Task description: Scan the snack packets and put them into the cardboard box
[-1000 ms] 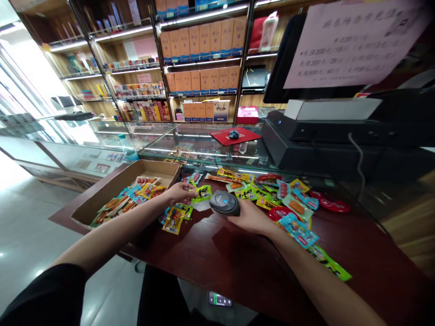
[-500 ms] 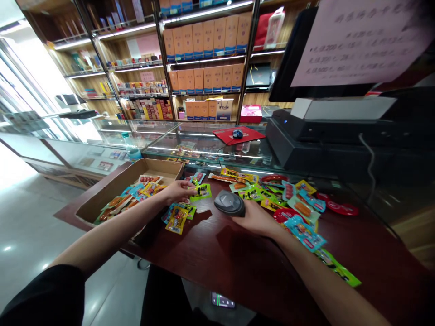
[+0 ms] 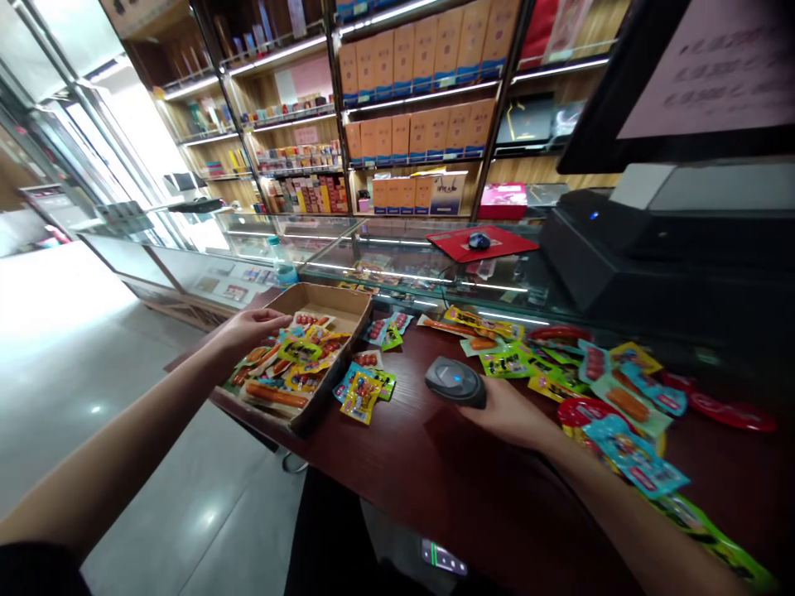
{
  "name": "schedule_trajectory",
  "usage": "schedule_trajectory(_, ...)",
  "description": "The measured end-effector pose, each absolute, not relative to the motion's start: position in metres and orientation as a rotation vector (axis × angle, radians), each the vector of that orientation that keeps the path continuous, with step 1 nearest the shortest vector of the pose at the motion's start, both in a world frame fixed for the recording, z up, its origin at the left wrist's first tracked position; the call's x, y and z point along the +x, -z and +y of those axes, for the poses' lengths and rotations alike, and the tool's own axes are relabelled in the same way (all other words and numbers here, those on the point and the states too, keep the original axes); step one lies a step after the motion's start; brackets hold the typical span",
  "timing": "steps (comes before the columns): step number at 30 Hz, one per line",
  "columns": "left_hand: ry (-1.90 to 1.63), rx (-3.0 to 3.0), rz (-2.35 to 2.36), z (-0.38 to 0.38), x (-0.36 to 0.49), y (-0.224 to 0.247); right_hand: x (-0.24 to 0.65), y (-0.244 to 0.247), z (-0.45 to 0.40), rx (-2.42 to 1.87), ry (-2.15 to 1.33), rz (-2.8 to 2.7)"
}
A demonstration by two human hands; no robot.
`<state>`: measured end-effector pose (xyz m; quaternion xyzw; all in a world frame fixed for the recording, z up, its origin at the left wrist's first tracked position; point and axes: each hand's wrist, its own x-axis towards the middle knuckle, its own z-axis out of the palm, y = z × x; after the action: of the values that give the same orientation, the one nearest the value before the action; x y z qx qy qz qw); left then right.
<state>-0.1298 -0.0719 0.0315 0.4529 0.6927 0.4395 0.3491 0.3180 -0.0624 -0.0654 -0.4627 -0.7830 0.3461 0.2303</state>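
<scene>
My right hand (image 3: pixel 506 410) is wrapped round the handle of a dark grey barcode scanner (image 3: pixel 455 381), held low above the table with a small blue light on top. Over the left side of a cardboard box (image 3: pixel 339 302) hovers my left hand (image 3: pixel 252 327), fingers stretched out and apparently holding nothing. Inside the box lie several packaged sausages and snack packets, with a green packet (image 3: pixel 301 352) on top. Just right of the box, a yellow packet (image 3: pixel 361 397) lies over blue and green ones on the dark red table (image 3: pixel 410 463).
A pile of snack packets (image 3: pixel 506 360) spreads across the right of the table, with a blue packet (image 3: pixel 637 454) near my right forearm. Behind are a glass counter (image 3: pixel 397 257), a red mouse pad (image 3: pixel 509 242), a bottle (image 3: pixel 282 263) and a monitor stand (image 3: pixel 671 257).
My left hand has moved left from the table to above the box and let go of the green packet, which now lies inside. The view has turned left; the scanner stays in my right hand.
</scene>
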Motion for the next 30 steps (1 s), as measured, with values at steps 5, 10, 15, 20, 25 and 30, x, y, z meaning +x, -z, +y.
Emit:
schedule_trajectory(5, -1.027, 1.285, 1.712, -0.063, -0.096, -0.03, 0.317, 0.059, -0.067, -1.278, -0.906, -2.167)
schedule_trajectory(10, -0.871, 1.622, 1.582, -0.031, -0.035, -0.009, 0.318, 0.05, -0.069, -1.28, -0.927, -2.14)
schedule_trajectory(15, -0.402, 2.262, 1.638, 0.01, 0.027, 0.026, 0.322, 0.041, -0.07, -1.323, -0.908, -2.117)
schedule_trajectory(20, 0.164, 2.424, 1.911, 0.039, 0.062, 0.053, 0.327, 0.039, -0.071, -1.336, -0.805, -2.137)
schedule_trajectory(25, 0.095, 2.504, 1.765, 0.041, 0.068, 0.065, 0.329, 0.038, -0.072, -1.288, -0.759, -2.149)
schedule_trajectory(30, -0.078, 2.547, 1.649, 0.029, 0.077, 0.061, 0.327, 0.036, -0.074, -1.265, -0.755, -2.158)
